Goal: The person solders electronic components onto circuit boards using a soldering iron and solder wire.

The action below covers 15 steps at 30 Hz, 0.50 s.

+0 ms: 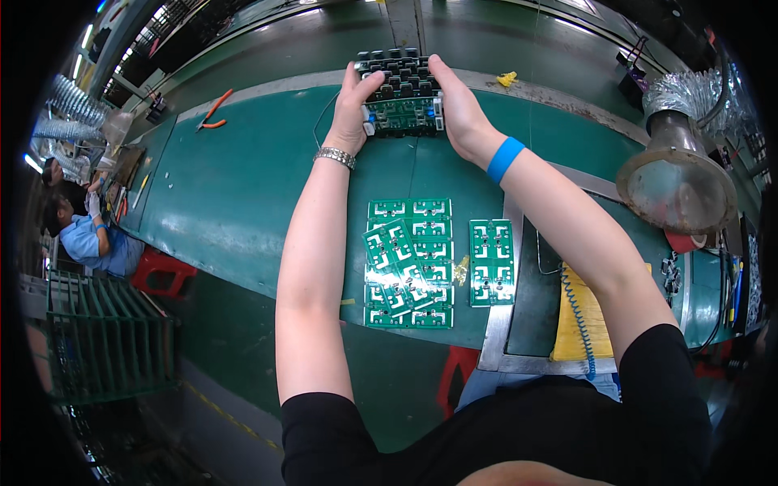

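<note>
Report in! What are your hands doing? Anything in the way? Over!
Left hand, right hand: gripping board stack from both sides. Board stack at far edge of green bench. Flat green boards nearer body, clear of hands.

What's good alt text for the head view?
A person's left hand and right hand hold a stack of circuit boards with black components at a green workbench; nearer lie flat green circuit panels, and orange-handled pliers lie left.

- The head view looks down and forward from the person's own head through a wide fisheye, upright and unmirrored
- It faces across the green bench [243,186], whose edges bend toward the dark rim
- Nearest are the black sleeves [324,433] below; the left hand [353,109] and right hand [465,109] lie farther, near the top
</note>
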{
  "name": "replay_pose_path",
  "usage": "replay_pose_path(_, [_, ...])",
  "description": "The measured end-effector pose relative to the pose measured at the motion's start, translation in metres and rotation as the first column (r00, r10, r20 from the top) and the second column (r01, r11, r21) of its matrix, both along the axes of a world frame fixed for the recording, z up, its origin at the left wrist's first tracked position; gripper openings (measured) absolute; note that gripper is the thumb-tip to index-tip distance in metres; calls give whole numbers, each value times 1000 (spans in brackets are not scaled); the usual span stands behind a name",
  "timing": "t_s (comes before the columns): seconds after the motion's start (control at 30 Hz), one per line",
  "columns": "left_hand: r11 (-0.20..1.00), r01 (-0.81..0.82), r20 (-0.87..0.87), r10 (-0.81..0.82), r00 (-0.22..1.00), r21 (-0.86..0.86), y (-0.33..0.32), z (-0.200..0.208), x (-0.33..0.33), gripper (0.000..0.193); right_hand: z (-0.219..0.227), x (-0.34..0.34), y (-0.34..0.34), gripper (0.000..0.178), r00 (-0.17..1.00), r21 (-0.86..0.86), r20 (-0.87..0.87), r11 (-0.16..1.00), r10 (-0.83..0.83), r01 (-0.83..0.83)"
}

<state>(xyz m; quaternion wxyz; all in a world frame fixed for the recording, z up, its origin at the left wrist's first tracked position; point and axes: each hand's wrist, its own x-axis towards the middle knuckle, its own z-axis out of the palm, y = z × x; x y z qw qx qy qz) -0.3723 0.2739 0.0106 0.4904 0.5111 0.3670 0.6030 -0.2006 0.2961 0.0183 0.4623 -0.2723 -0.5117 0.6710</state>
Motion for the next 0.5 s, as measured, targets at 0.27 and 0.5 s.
replay_pose_path(0.27, [979,-44,161,76,984,-197,-8,3,10,47,-12,3,13,56,990,-136,-118,986,82,-98])
replay_pose_path(0.5, [984,-82,126,102,987,-156,-1,4,9,63,-16,-3,9,63,1000,-8,-10,1000,-20,20])
